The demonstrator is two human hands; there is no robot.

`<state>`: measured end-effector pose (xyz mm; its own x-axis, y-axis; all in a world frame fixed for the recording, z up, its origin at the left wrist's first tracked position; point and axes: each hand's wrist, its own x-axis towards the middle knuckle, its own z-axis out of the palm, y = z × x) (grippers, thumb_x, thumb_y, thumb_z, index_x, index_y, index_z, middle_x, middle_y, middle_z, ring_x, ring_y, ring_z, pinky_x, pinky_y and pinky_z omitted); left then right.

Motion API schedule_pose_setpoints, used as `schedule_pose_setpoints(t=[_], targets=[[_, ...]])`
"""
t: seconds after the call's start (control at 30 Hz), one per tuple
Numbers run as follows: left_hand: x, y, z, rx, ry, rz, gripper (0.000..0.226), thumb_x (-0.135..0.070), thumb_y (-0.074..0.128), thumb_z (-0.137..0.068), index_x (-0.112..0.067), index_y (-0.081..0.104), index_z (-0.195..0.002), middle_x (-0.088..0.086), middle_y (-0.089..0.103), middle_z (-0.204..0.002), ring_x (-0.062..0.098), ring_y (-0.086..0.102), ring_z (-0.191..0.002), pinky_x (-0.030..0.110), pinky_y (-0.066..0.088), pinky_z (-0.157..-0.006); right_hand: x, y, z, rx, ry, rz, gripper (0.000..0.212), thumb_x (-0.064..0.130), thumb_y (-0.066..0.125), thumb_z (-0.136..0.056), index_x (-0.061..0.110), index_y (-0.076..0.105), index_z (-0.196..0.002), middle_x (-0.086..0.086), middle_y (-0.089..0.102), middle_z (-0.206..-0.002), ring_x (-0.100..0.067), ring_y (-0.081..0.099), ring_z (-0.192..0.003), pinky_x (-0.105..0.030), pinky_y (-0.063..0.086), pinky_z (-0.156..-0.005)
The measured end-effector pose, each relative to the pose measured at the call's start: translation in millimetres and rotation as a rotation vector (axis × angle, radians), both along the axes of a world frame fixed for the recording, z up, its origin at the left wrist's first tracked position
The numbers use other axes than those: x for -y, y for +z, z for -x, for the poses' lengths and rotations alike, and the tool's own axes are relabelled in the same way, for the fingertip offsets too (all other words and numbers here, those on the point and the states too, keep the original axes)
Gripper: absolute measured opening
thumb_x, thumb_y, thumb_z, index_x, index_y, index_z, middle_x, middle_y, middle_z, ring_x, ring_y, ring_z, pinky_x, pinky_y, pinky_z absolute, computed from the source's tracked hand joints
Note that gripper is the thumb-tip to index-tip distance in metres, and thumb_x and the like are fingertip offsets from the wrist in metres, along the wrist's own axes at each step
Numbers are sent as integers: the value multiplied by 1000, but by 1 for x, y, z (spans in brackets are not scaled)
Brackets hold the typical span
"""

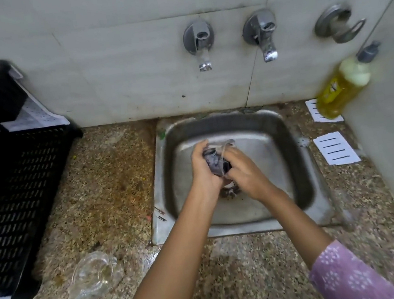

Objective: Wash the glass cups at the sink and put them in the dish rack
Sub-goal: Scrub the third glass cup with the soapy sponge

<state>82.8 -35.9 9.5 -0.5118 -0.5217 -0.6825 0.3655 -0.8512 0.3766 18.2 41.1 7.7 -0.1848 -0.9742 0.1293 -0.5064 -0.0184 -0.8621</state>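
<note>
Far left: black dish rack [23,181]. Near left, on the counter [111,183]: one glass cup [95,276] lying close to the front edge, where my elbow could knock it off. Centre, over the sink [298,162]: my left hand [202,166] grips a second glass cup [225,145] and my right hand [245,171] pinches a dark scrubber [213,162] pushed into it; wet glass may slip and crack on the steel.

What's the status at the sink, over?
Left hand grips glass cup over sink; right hand holds dark scrubber inside it. Second cup waiting on counter. Nothing blocking dish rack.
</note>
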Motion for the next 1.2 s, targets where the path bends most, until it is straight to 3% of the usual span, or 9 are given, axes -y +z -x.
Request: schedule_pose_setpoints(t=[0.2, 0.4, 0.47, 0.6, 0.7, 0.83, 0.97, 1.07, 1.2], targets=[[16, -7, 0, -90, 52, -12, 37, -27, 34, -85, 1, 56, -75, 9, 58, -51, 21, 59, -43, 17, 48, -45, 11, -12, 10, -90, 80, 0, 53, 7, 41, -81, 7, 46, -134, 4, 43, -133, 0, 33, -125, -5, 20, -104], [16, -18, 8, -63, 20, 96, 30, -26, 39, -82, -5, 55, -68, 6, 58, -56, 17, 57, -49, 17, 48, -48, 24, -32, -2, -288, -329, 257, 24, 7, 60, -78, 4, 71, -100, -9, 71, -101, -15, 62, -94, -25, 49, -79], [13, -23, 9, -99, 9, 110, 26, -24, 45, -79, -4, 57, -67, 9, 60, -59, 20, 60, -52, 21, 51, -51, 27, -28, -17, -7, -629, 208, 15, 12, 61, -82, 7, 73, -90, -6, 72, -83, -17, 65, -77, -28, 50, -68], [11, -28, 5, -168, -46, 151, 53, -24, 71, -38, -4, 57, -85, 16, 59, -81, 27, 60, -70, 29, 53, -64, 43, -8, -26, 1095, -908, 7, 20, -7, 57, -82, 7, 66, -72, -6, 64, -65, -17, 61, -62, -21, 50, -54], [21, -30, 3, -156, -125, 152, 47, -17, 69, -37, -7, 61, -82, 12, 64, -74, 24, 65, -62, 28, 55, -61, 44, -2, -20, 1299, -931, -39, 16, -6, 55, -84, 4, 64, -75, -10, 63, -69, -18, 60, -59, -20, 48, -47], [33, -22, 1, -86, -326, 157, 45, -7, 74, -44, -6, 55, -85, 13, 61, -80, 25, 63, -71, 30, 55, -68, 30, -25, -17, 745, -778, 58, 22, 2, 58, -85, 14, 66, -68, 6, 65, -58, -5, 58, -54, -31, 46, -55], [28, -24, 3, -8, -228, 160, 25, -29, 68, -70, -7, 58, -70, 10, 62, -66, 23, 63, -60, 28, 55, -65, 18, -50, -4, -199, -236, 199, 39, 10, 45, -83, 1, 61, -117, -11, 62, -117, -16, 51, -115, -28, 38, -104], [25, -26, 4, -12, -158, 102, 22, -28, 61, -74, -8, 60, -63, 7, 63, -58, 20, 63, -54, 24, 54, -60, 20, -50, 9, -392, -24, 108, 51, 16, 37, -86, -1, 42, -134, -18, 47, -136, -18, 32, -129, -16, 17, -112], [20, -27, 10, -30, -73, 114, 22, -21, 54, -83, -10, 59, -65, 2, 61, -56, 15, 61, -52, 20, 52, -57, 28, -59, 2, -356, -234, 278, 40, 6, 44, -81, -3, 57, -118, -14, 62, -117, -21, 50, -114, -23, 34, -102]])
